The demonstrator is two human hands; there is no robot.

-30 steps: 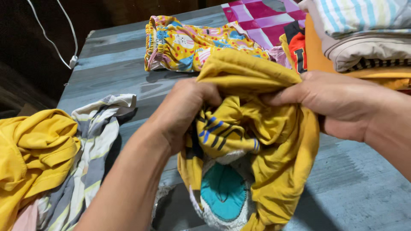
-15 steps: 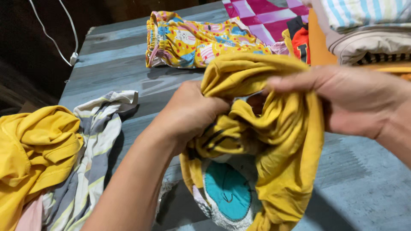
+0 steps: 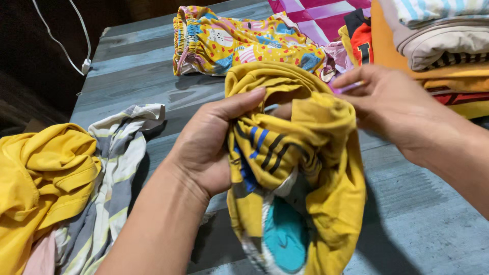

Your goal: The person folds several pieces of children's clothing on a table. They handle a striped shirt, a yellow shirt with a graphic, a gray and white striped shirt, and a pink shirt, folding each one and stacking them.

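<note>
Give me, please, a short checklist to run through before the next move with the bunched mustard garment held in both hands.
1. Left hand grips the mustard garment: ok.
2. Right hand has hold of the cloth: cannot tell; its fingertips meet the top fold.
3. Garment straightened out: not ok, bunched, with its striped part and teal patch showing.
4. Garment apart from the patterned shorts: ok.
5. Bare table below the garment: ok.
6. Folded stack sits squarely: ok.
</note>
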